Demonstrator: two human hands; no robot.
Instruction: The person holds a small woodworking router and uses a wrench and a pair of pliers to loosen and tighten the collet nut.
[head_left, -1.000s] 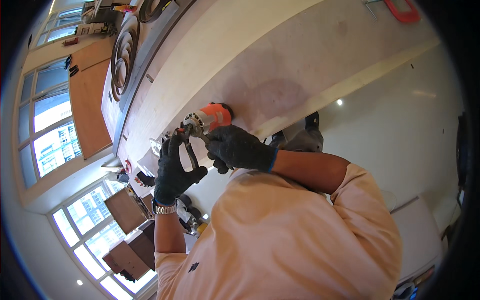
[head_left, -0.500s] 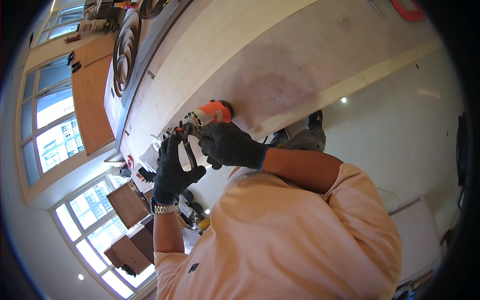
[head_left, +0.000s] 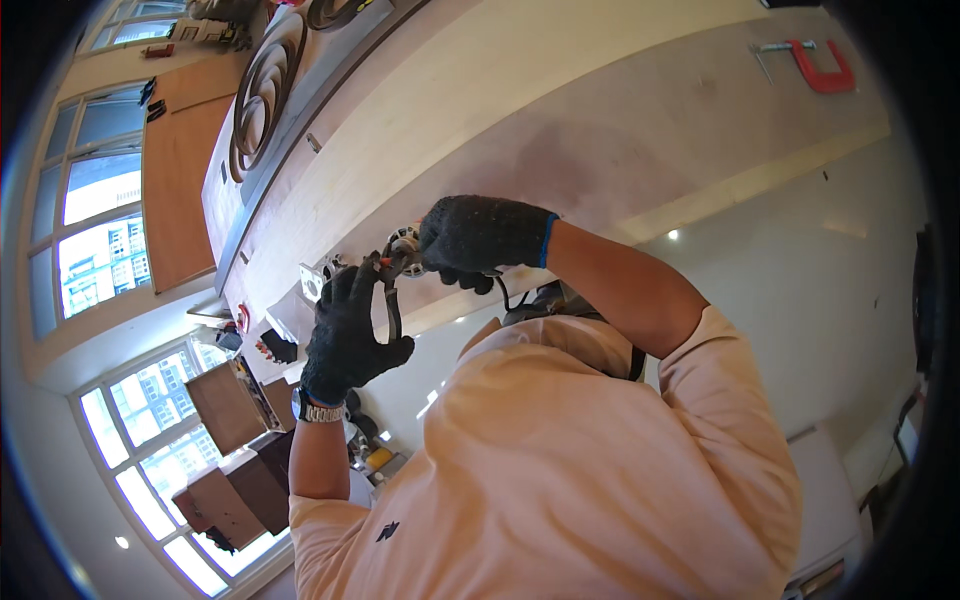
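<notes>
In the head view, the left hand [head_left: 346, 328], thumb spread, holds by its fingertips a curved dark tool [head_left: 393, 314] running lengthwise up toward the round metal head [head_left: 403, 240] beside the nearer right hand [head_left: 487, 236], whose hold I cannot tell.

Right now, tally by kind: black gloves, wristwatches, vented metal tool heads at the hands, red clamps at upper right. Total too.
Black gloves: 2 (left hand, right hand)
Wristwatch: 1
Vented metal tool head, partly hidden: 1
Red clamp: 1
Total: 5
</notes>
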